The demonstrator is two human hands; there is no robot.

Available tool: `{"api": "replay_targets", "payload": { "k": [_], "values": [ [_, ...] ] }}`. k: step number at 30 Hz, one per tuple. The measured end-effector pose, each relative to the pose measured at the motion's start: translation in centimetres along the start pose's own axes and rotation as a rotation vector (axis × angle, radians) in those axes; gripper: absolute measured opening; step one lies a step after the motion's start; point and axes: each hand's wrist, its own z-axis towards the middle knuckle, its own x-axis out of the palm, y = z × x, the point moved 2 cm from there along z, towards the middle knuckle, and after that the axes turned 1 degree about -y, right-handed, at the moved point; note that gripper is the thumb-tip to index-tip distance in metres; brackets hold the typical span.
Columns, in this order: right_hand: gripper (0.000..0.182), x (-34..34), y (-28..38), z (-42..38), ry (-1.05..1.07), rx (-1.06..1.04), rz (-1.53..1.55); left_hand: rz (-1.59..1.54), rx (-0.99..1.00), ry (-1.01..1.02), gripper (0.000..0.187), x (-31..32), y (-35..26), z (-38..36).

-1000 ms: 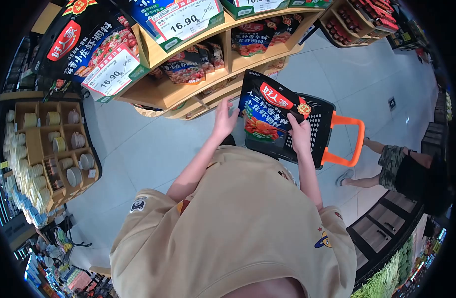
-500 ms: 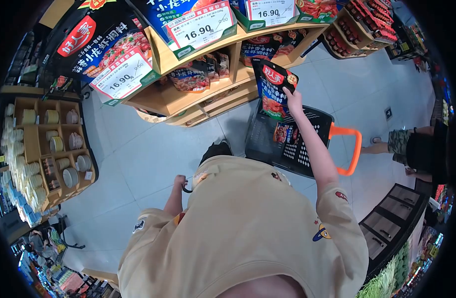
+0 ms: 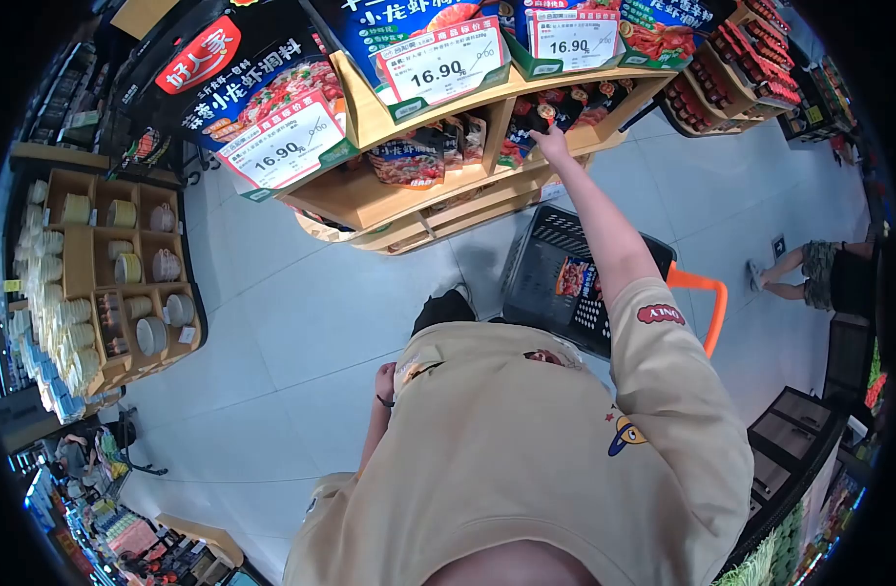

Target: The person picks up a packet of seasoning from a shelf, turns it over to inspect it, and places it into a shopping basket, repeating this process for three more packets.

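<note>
My right hand (image 3: 551,145) reaches to the wooden shelf, its fingers closed on the top of a dark seasoning pouch (image 3: 522,125) that stands among similar pouches in the right compartment. The pouch is partly hidden by the hand and its neighbours. At my left side hangs my left hand (image 3: 385,381), fingers curled, with nothing seen in it and a dark band at the wrist. Below my right forearm is a black shopping basket (image 3: 534,256) with an orange handle (image 3: 700,281); a seasoning packet (image 3: 572,277) lies in it.
Large pouch-shaped price signs top the curved shelf (image 3: 370,207). More pouches (image 3: 409,161) fill its left compartment. A rack of bowls and cups (image 3: 135,264) stands at left, red-packed goods (image 3: 721,73) at upper right. Another person (image 3: 824,273) is at the far right.
My right hand has carried the pouch from above the basket up into the shelf compartment. My left hand has drawn closer to my body. The view has shifted slightly.
</note>
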Motion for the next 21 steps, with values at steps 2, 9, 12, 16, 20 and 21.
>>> {"api": "replay_targets", "payload": {
  "k": [2,9,12,16,20,21],
  "values": [
    [0.039,-0.2,-1.4,-1.9,-0.034,-0.06,0.058,0.034,0.082,0.037,0.023,0.1,-0.2,0.1],
    [0.032,-2.6,-16.4,-12.3,0.24,-0.081,-0.028,-0.212,-0.301,0.134,0.024,-1.5,2.0,3.3],
    [0.027,-5.1,-24.0,-20.1,0.297,0.113,-0.368,-0.046,-0.341,0.184,0.025,-1.7,0.1,5.2],
    [0.03,-8.7,-31.4,-30.1,0.416,0.315,-0.512,0.41,-0.232,0.251,0.026,0.4,-6.2,7.3],
    [0.027,-9.8,-35.6,-37.1,0.269,0.625,-0.359,0.531,-0.187,0.326,0.025,4.4,-10.6,12.2],
    [0.027,-9.7,-36.0,-38.2,0.269,0.651,-0.346,0.565,-0.158,0.353,0.025,5.9,-11.7,13.3]
  ]
}}
